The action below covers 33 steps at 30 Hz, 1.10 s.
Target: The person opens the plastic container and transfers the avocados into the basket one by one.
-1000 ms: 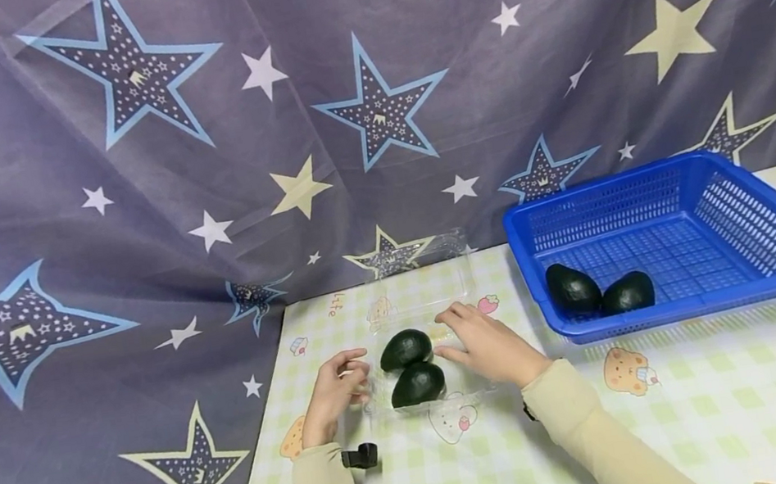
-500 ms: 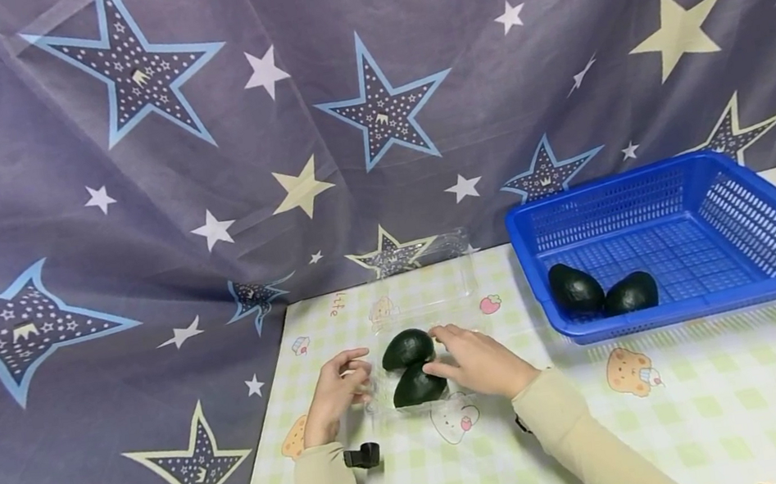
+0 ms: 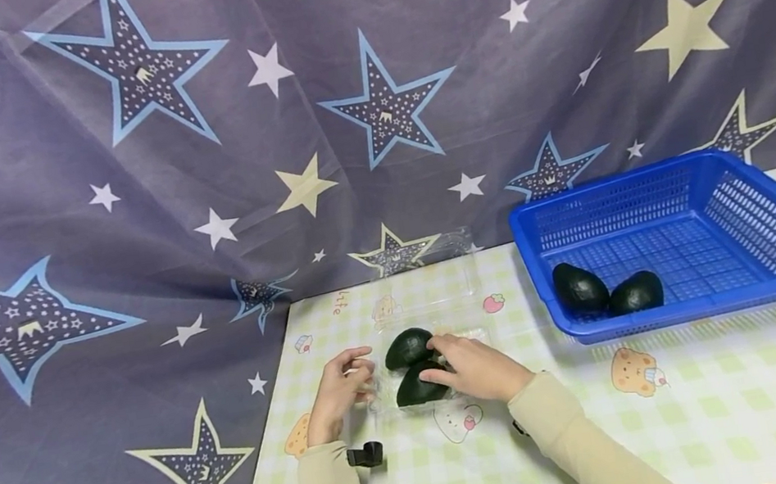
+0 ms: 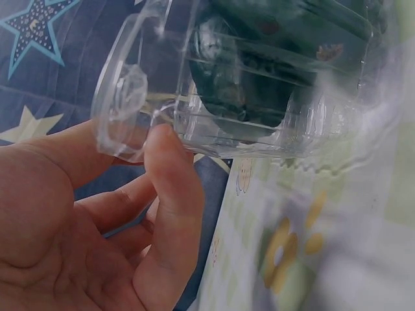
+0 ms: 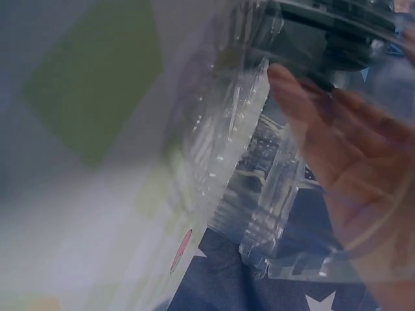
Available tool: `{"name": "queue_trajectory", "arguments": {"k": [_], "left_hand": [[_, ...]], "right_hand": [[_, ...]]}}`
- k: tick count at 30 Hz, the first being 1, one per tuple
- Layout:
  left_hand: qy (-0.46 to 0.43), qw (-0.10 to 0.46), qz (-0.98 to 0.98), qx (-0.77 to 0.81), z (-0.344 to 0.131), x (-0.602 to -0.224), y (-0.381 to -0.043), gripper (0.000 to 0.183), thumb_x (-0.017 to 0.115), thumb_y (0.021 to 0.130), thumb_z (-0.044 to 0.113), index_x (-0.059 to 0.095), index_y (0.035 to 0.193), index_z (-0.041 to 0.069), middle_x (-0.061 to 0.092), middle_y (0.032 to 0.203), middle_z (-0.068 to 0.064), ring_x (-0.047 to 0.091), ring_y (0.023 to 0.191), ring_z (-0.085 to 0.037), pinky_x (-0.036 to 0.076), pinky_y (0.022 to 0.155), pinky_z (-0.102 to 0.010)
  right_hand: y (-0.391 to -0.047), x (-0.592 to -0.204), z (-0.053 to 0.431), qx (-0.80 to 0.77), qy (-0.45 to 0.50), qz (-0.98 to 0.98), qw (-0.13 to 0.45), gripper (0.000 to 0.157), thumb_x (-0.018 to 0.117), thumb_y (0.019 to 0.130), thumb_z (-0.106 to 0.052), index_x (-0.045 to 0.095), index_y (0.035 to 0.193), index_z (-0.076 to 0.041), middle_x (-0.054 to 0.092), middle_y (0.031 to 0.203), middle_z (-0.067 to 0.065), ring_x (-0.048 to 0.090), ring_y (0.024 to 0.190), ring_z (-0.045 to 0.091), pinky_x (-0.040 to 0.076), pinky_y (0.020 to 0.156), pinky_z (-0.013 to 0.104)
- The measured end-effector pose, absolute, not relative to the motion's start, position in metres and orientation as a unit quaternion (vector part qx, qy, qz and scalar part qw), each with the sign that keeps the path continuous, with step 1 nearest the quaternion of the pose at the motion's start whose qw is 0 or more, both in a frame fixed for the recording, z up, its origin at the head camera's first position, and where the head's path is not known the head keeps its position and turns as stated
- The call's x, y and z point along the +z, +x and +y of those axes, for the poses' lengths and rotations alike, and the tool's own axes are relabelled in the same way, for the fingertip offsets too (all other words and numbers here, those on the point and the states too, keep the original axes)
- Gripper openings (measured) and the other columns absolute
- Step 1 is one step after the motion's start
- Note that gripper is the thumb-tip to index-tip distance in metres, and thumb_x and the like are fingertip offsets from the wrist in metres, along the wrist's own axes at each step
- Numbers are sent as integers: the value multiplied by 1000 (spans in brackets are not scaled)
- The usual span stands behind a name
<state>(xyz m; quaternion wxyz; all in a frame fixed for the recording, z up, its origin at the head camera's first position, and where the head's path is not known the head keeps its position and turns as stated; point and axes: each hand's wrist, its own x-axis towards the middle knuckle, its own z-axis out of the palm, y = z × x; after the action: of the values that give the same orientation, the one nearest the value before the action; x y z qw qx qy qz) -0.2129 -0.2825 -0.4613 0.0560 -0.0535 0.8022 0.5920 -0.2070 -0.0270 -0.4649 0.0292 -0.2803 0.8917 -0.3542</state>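
Note:
Two dark green avocados lie side by side in the left part of a clear plastic clamshell box (image 3: 472, 338), the far avocado (image 3: 409, 349) behind the near avocado (image 3: 419, 385). At the box's left edge, my left hand (image 3: 338, 394) pinches the clear rim between thumb and finger, as the left wrist view (image 4: 130, 194) shows. My right hand (image 3: 483, 365) reaches over the box from the right. Its fingertips are at the far avocado and its thumb is at the near one, the fingers fairly straight. Clear plastic partly covers this hand in the right wrist view.
The box's clear lid (image 3: 431, 281) stands raised at the back, near the star-patterned curtain (image 3: 194, 137). To the right, a blue plastic basket (image 3: 711, 312) holds two more avocados (image 3: 581, 289). A checked cloth (image 3: 717, 411) covers the table.
My right hand has moved left from the box's right part onto the avocados, its fingers drawing closer together. My left hand stays at the left rim.

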Motion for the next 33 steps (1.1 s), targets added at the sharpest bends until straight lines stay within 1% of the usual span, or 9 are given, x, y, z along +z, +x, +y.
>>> {"name": "queue_trajectory", "arguments": {"k": [6, 15, 18, 21, 26, 28, 33], "left_hand": [[-55, 54, 802, 593, -283, -462, -212, 41, 56, 91, -2, 58, 132, -4, 60, 99, -14, 57, 60, -17, 56, 51, -25], [-57, 52, 807, 586, -283, -463, -212, 40, 57, 91, 0, 58, 131, -4, 60, 101, -19, 59, 59, -16, 57, 51, -26], [-63, 53, 806, 586, -283, -463, -213, 40, 58, 90, -1, 60, 130, -2, 60, 101, -18, 59, 59, -16, 57, 51, -27], [-66, 54, 803, 590, -282, -463, -214, 40, 58, 90, -1, 60, 130, -1, 60, 102, -17, 59, 59, -16, 57, 52, -27], [-61, 55, 803, 591, -282, -462, -214, 41, 57, 91, -1, 59, 132, -2, 60, 102, -18, 58, 60, -16, 56, 51, -27], [-59, 55, 803, 591, -282, -462, -214, 41, 56, 91, -2, 59, 131, -1, 60, 101, -18, 58, 60, -16, 56, 51, -27], [-57, 54, 805, 588, -283, -463, -215, 39, 56, 91, -2, 61, 129, 0, 60, 101, -18, 58, 59, -16, 57, 51, -28]], "right_hand": [[-206, -468, -29, -347, -292, 891, 27, 55, 60, 96, -47, 57, 129, -2, 66, 121, 14, 64, 112, 29, 53, 96, 43], [-206, -469, -31, -346, -309, 884, 53, 60, 60, 96, -49, 54, 134, -3, 63, 129, 15, 61, 119, 29, 51, 101, 43], [-206, -469, -31, -346, -314, 882, 57, 59, 61, 95, -49, 54, 134, -5, 63, 129, 15, 61, 119, 28, 51, 100, 43], [-206, -468, -30, -346, -317, 881, 56, 56, 62, 95, -48, 55, 132, -7, 64, 126, 13, 62, 115, 26, 52, 97, 42], [-207, -469, -29, -341, -333, 878, 43, 47, 64, 94, -44, 56, 127, -11, 65, 118, 7, 63, 104, 19, 53, 89, 38], [-207, -469, -28, -338, -343, 876, 36, 48, 65, 94, -42, 55, 129, -10, 64, 121, 7, 62, 107, 20, 53, 91, 38], [-206, -468, -25, -338, -369, 865, 32, 56, 65, 95, -38, 51, 142, -11, 58, 134, 10, 60, 118, 24, 51, 101, 40]]}}
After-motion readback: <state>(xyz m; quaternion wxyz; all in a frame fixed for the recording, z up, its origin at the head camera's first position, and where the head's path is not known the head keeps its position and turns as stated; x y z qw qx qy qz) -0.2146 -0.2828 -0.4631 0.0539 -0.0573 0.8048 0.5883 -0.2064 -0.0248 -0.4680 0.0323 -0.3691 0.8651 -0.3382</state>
